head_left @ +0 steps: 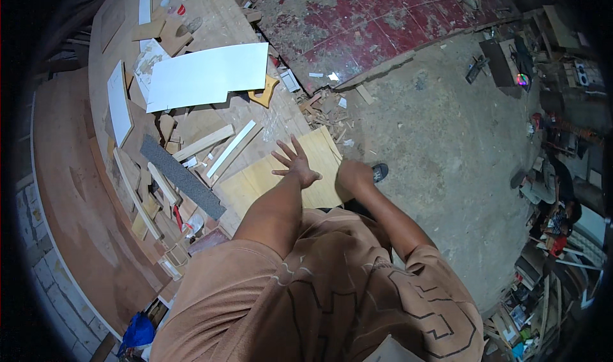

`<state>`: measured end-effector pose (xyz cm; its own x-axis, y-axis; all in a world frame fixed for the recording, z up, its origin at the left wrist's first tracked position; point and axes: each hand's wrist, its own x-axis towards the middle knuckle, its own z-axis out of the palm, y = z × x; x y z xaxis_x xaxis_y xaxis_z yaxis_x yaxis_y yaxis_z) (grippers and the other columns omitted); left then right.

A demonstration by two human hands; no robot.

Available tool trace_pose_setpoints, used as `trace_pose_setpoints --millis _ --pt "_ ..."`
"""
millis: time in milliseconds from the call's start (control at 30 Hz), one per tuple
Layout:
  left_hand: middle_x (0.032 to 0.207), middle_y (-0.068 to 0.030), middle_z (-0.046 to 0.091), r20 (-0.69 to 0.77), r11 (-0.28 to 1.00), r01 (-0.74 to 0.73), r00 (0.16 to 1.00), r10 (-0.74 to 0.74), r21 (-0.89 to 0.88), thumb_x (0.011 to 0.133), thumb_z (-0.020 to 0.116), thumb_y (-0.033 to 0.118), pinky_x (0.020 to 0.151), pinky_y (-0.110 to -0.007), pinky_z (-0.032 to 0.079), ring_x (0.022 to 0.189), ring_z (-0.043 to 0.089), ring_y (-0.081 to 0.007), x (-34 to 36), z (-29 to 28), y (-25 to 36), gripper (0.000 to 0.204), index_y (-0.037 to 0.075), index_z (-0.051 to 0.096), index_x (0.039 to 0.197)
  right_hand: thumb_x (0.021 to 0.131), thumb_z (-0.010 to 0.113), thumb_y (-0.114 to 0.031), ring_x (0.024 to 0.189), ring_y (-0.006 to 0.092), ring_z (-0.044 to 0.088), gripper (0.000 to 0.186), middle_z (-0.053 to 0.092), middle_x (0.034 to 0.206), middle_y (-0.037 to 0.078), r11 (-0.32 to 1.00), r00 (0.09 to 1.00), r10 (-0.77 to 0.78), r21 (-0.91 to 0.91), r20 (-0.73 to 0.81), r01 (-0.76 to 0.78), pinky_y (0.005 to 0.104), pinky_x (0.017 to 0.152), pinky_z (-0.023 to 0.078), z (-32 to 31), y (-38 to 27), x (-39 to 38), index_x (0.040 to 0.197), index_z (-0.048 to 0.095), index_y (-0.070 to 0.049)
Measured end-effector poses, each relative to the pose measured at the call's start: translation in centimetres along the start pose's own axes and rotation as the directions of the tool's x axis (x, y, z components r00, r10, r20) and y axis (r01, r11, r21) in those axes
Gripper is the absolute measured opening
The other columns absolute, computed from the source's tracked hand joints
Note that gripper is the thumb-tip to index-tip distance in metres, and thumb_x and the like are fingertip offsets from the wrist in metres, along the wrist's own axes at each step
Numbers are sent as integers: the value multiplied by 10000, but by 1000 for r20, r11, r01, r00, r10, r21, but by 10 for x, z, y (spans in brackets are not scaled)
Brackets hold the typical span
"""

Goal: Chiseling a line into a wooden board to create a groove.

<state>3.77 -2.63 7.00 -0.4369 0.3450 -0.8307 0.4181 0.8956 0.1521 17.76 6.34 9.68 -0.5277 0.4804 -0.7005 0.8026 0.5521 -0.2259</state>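
A pale yellow wooden board lies below me on the cluttered workbench. My left hand is on it with fingers spread wide. At the board's right edge, my right hand has curled fingers; what is inside them is hidden. A white panel lies farther forward, over the handle of a yellow-handled tool. A narrow white strip and a dark grey speckled strip lie to the left of the board.
Offcuts crowd the bench. A long brown panel runs down the left. To the right are a concrete floor, a red tiled area and piles of timber and tools. A sandal shows beside my right hand.
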Motion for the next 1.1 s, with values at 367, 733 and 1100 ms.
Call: trace_pose_setpoints --millis 367,733,1100 --pt "1464 -277 -435 8 1000 -6 1000 6 13 649 905 321 999 -833 27 1360 -340 -538 1 -2 8 1529 208 -405 1429 911 530 -138 817 348 734 234 730 904 198 961 965 247 152 -92 -232 453 679 593 38 -28 -8 985 713 -12" --pt "1462 -286 -430 -10 999 -32 999 32 19 658 899 321 988 -843 59 1355 -330 -554 2 -3 5 1517 197 -398 1433 846 583 -108 889 362 724 208 717 943 235 982 990 118 140 77 -128 444 711 588 -8 -35 -55 944 723 12" --pt "1457 -280 -441 -20 1000 -23 1000 23 13 649 900 333 977 -848 53 1348 -343 -555 4 -3 3 1519 198 -391 1438 853 585 -113 936 337 720 208 723 1027 184 990 987 124 57 107 -130 437 761 582 -31 -1 -32 946 755 -36"
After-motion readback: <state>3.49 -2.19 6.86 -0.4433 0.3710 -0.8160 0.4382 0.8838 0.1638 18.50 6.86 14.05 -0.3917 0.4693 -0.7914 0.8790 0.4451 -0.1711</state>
